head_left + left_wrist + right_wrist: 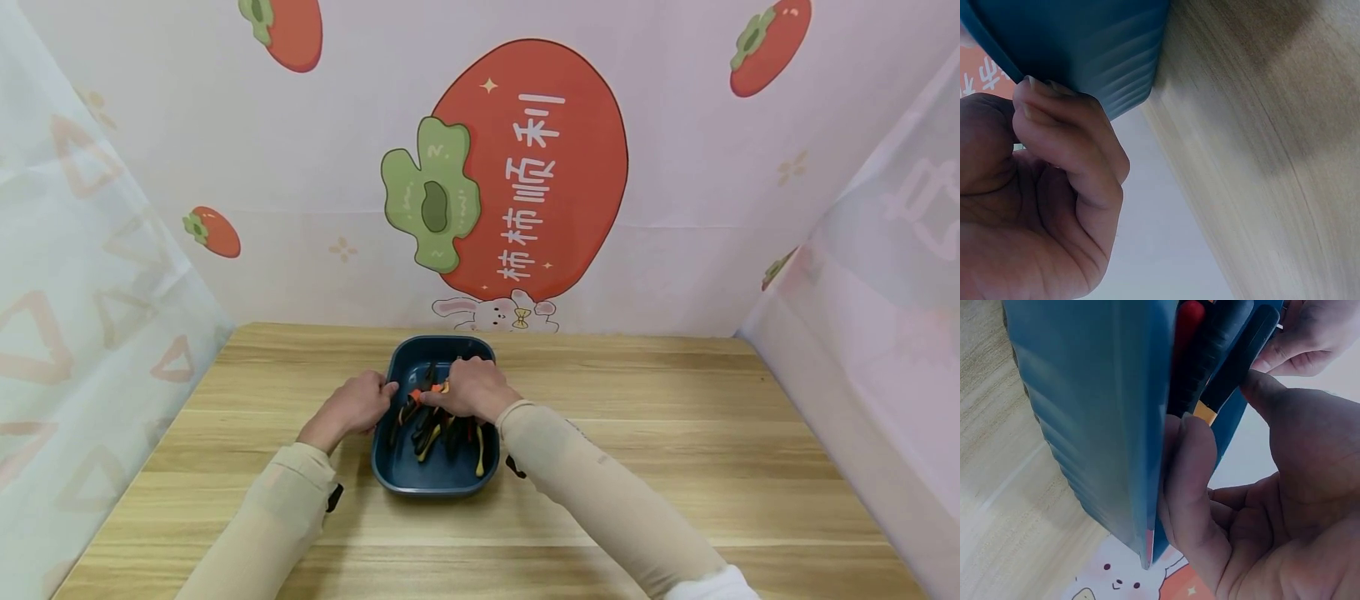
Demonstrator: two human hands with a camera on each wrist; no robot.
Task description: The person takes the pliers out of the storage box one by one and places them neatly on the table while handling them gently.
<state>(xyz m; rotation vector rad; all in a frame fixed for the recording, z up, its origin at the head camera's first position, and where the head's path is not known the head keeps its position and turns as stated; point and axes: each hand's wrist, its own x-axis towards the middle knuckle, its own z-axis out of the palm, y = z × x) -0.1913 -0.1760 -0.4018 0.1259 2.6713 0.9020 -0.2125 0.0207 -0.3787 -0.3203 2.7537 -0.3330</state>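
A dark blue bin (422,483) stands on the wooden table with several hand tools inside. My left hand (362,402) holds the bin's left side; in the left wrist view its curled fingers (1072,128) are at the blue rim. My right hand (474,387) reaches in over the far right part of the bin. In the right wrist view, its thumb and a bent finger pinch a black-and-yellow handled tool (1238,362). Beside that lies a ribbed black handle (1210,350) and a red handle end (1189,319). Orange-and-black handles (408,407) show left of the right hand.
The wooden table (637,433) extends to both sides of the bin. A white printed backdrop (337,167) with persimmons and a rabbit rises behind the table's far edge, with matching sheets at left and right.
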